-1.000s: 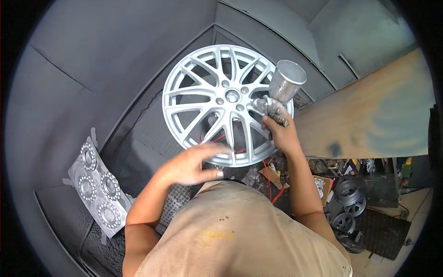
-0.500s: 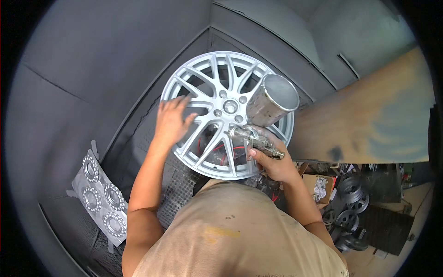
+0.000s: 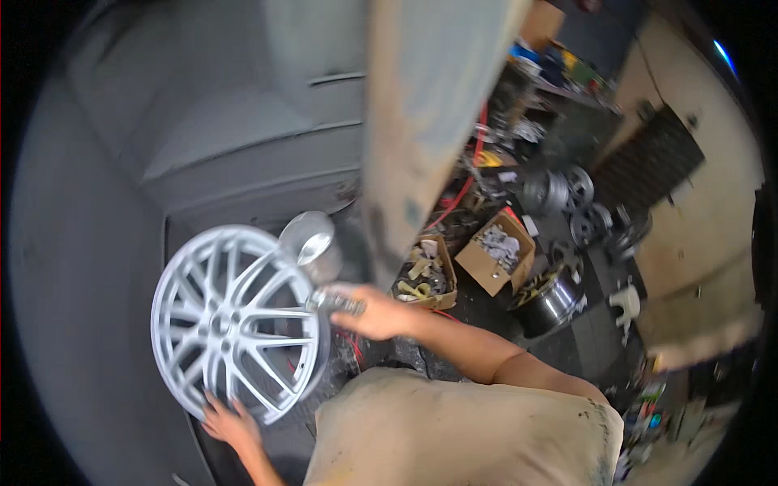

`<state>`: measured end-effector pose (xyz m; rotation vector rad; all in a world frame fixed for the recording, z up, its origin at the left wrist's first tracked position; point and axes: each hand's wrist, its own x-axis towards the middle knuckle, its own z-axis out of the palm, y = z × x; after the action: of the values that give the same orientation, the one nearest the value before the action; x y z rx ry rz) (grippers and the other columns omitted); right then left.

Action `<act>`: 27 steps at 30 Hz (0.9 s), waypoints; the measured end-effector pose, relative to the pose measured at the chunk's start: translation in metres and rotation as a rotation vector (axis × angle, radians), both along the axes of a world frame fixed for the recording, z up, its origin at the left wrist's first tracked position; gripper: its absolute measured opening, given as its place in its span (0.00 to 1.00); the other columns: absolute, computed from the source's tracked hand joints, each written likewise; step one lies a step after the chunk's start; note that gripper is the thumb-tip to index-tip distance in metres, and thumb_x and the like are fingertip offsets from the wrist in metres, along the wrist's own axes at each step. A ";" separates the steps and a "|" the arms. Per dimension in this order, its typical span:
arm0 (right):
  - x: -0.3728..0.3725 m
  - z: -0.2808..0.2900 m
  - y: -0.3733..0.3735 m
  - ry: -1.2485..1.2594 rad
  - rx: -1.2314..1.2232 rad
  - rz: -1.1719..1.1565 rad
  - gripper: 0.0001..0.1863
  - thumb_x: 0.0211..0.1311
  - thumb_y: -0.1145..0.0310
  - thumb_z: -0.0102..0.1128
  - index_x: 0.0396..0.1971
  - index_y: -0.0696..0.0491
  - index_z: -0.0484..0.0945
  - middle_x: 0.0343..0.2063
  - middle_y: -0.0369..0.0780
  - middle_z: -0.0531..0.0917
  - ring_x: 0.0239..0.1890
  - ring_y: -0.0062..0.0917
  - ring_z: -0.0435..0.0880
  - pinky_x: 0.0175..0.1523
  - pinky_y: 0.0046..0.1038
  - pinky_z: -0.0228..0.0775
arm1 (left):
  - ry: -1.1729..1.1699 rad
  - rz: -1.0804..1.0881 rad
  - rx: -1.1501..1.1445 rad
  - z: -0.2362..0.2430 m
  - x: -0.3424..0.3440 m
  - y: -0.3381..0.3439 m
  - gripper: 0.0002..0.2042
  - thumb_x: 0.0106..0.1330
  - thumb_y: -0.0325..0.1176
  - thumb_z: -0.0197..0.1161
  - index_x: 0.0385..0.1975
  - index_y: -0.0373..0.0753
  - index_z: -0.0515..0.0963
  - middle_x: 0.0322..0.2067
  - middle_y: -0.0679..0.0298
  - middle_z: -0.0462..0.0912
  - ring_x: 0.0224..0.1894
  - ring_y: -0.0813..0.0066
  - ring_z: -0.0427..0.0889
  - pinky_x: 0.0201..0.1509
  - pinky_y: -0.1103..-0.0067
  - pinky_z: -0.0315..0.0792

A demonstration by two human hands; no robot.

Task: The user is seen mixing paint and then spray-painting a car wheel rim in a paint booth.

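A silver multi-spoke alloy wheel (image 3: 220,326) lies face up on the left. My left hand (image 3: 229,423) is at its near lower edge, fingers spread over the rim, gripping nothing that I can see. My right hand (image 3: 374,313) is closed round a metal spray gun (image 3: 339,302) beside the wheel's right edge. The gun's metal cup (image 3: 310,245), stained and shiny inside, stands out beyond the wheel's upper right rim. Motion blurs the gun, so its trigger cannot be made out.
Grey booth walls (image 3: 89,267) rise on the left and behind the wheel. A stained upright panel (image 3: 421,121) stands right of the cup. Beyond it are cardboard boxes (image 3: 485,274), a shiny wheel barrel (image 3: 549,304), several other wheels (image 3: 590,224) and a red hose (image 3: 455,202).
My view has turned right, so the wheel now appears further left and more of the workshop shows. My left hand has shifted from over the spokes to the rim. The spray gun stays in my right hand.
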<state>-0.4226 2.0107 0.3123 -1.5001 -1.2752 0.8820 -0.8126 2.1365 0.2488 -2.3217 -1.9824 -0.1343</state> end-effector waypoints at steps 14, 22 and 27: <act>0.008 0.011 -0.088 0.175 0.007 0.382 0.26 0.64 0.72 0.62 0.63 0.56 0.72 0.50 0.48 0.84 0.53 0.39 0.83 0.58 0.37 0.72 | -0.009 -0.817 -0.231 0.025 0.169 -0.079 0.32 0.64 0.31 0.57 0.68 0.23 0.61 0.69 0.39 0.63 0.75 0.44 0.55 0.79 0.51 0.41; -0.009 -0.004 -0.098 0.164 0.043 0.277 0.27 0.63 0.72 0.62 0.63 0.56 0.72 0.52 0.48 0.84 0.54 0.38 0.83 0.58 0.35 0.72 | 0.030 -0.882 -0.168 0.025 0.171 -0.071 0.29 0.64 0.32 0.56 0.65 0.24 0.65 0.70 0.43 0.64 0.75 0.44 0.56 0.78 0.49 0.42; -0.021 0.001 -0.084 0.146 -0.014 0.275 0.28 0.63 0.69 0.64 0.64 0.56 0.71 0.52 0.48 0.84 0.54 0.37 0.83 0.59 0.34 0.72 | 0.046 -1.024 -0.168 0.025 0.154 -0.048 0.28 0.66 0.34 0.56 0.65 0.25 0.66 0.70 0.44 0.64 0.76 0.46 0.55 0.78 0.48 0.40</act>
<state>-0.4434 1.9263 0.3129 -1.2630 -1.3882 1.1583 -0.6582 2.0888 0.2739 -3.1425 -0.6214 0.0299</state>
